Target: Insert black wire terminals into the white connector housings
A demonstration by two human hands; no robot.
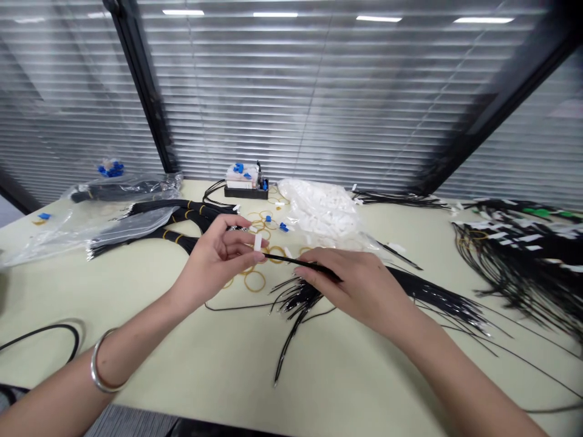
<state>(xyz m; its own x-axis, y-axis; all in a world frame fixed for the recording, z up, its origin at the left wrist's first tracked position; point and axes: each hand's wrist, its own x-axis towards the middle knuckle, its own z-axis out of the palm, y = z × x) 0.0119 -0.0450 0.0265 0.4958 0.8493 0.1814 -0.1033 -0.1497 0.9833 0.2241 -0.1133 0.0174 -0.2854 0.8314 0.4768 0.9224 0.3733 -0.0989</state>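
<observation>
Fingertips of my left hand pinch a white plastic sleeve, held upright between thumb and forefinger. My right hand is closed narrowly on a thin black cable, whose free end points left, straight at the sleeve. Whether tip and sleeve touch, I cannot tell. The cable's long axis runs nearly level from right to left, so the sleeve lies directly off its tip, with my left hand the nearer one to that tip. Under my right palm a loose bundle of black cables fans out rightward across the table. Beyond my fingers lie yellow rubber bands and a clear bag of white parts. The cable's tip is too small to make out.
</observation>
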